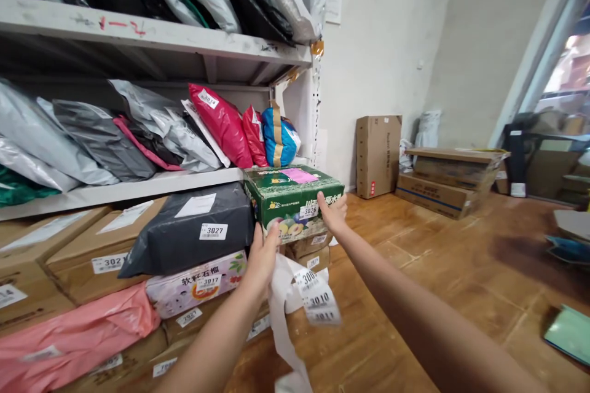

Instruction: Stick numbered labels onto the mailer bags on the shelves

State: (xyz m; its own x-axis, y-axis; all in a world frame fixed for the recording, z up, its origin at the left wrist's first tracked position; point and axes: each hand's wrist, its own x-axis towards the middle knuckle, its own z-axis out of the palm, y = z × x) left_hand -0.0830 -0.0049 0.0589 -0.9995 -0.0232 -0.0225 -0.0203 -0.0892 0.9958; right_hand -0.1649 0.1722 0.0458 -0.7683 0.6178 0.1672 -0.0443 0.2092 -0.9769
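My right hand rests against the front right corner of a green fruit carton, fingers pressed on a small white number sticker there. My left hand is closed around a long white strip of number labels that hangs down below it, thumb up near the carton's front left. The carton sits on top of stacked brown boxes, beside a dark grey mailer bag marked 3027.
Grey shelves hold many grey, black, red and blue parcel bags. Below stand labelled cartons and a pink bag. Brown boxes and flat cartons lie by the far wall on the wooden floor.
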